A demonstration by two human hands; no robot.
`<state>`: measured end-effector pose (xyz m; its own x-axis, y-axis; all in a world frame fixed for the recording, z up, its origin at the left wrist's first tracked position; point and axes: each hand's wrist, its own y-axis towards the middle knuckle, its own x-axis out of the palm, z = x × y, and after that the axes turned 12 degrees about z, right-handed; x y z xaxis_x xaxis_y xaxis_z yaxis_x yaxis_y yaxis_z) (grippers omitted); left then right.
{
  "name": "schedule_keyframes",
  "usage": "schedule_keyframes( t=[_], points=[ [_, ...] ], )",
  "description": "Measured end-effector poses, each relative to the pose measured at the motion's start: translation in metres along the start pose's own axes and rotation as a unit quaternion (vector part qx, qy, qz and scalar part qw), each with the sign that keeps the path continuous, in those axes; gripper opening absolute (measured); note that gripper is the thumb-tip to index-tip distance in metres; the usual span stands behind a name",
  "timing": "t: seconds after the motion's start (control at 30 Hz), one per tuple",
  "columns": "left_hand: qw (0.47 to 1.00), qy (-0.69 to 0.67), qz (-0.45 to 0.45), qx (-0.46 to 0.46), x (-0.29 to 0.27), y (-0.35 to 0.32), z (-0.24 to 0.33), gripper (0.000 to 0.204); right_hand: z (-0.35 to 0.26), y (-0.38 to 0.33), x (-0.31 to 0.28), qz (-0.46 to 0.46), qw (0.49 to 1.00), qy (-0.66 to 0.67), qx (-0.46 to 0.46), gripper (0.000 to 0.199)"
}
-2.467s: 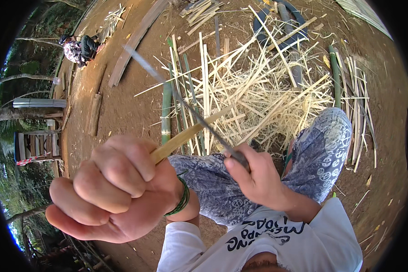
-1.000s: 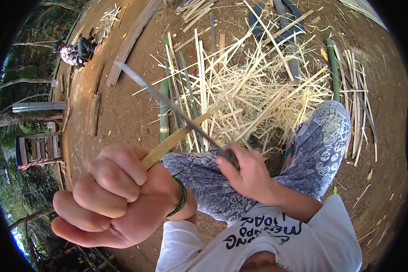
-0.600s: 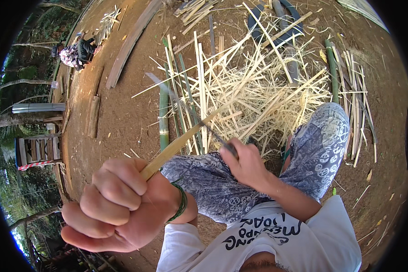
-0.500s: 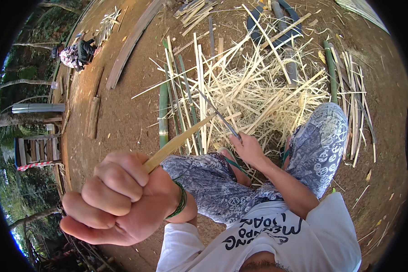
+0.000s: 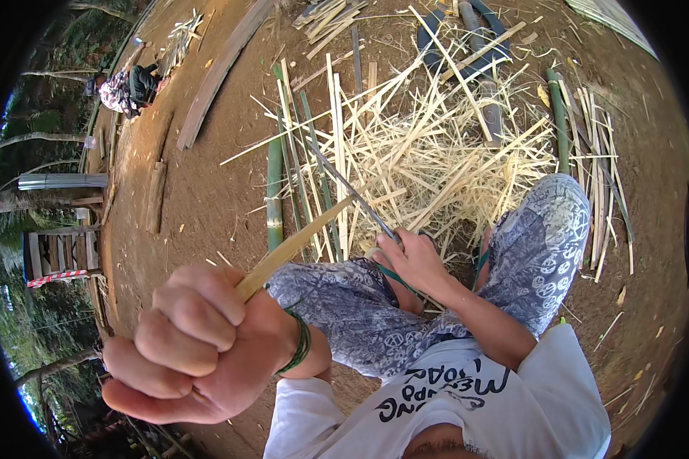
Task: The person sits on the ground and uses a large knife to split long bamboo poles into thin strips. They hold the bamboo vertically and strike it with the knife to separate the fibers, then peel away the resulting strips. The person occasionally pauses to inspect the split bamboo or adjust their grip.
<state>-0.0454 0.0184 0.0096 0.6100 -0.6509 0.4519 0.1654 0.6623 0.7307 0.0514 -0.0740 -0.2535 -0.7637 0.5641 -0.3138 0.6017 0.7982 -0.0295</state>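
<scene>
My left hand (image 5: 195, 344), with a dark green cord round its wrist, is closed in a fist low on the left. A split bamboo strip (image 5: 295, 243) sticks out of it, slanting up and to the right. My right hand (image 5: 419, 262) is wrapped round the handle of a long, thin-bladed knife (image 5: 337, 177) between my knees. The blade points up and left, crossing the far end of the strip; they appear to touch there. Beyond the knife lies a heap of pale bamboo shavings (image 5: 444, 161). The knife's handle is mostly hidden in my fingers.
Green bamboo poles (image 5: 275, 195) and long split strips lie left of the heap, with more split strips (image 5: 601, 176) to the right. A dark ring (image 5: 429, 50) and a grey pole lie at the back. Far left, a person (image 5: 126, 90) is low on the bare earth.
The knife and my right hand have shifted slightly left. My left fist has moved a little down and left with the bamboo strip.
</scene>
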Motion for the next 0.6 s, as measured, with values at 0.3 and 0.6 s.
schedule_keyframes(
  t=[0.3,0.6],
  points=[
    [1.000,-0.008,0.014,0.021,-0.004,-0.003,-0.002,0.045,-0.100,-0.025,-0.039,0.011,0.988,0.104,-0.115,0.036],
    [1.000,-0.029,0.002,0.001,-0.001,-0.009,-0.001,0.045,-0.092,-0.036,-0.040,0.027,0.987,0.110,-0.110,0.034]
  ],
)
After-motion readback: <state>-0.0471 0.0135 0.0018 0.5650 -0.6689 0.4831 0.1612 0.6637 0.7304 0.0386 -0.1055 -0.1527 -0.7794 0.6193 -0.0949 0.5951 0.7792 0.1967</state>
